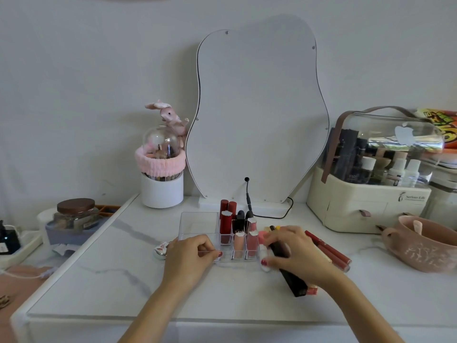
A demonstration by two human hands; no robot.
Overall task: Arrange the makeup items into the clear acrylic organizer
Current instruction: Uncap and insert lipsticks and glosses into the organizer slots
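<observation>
Cream storage case (366,209) reads "Serious Life"; left hand (190,256) grip pinches acrylic organizer (197,226), right hand (296,251) grip unclear.

The organizer (197,226) has its left tray open; upright lipsticks (226,227) crowd its right slots.

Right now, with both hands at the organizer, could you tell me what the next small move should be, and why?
Probably lift one tube from the loose pile with the right hand and stand it in the clear acrylic organizer. That hand already rests on the black tube, the left hand steadies the organizer's front edge, and its wide left compartment looks empty.
</observation>
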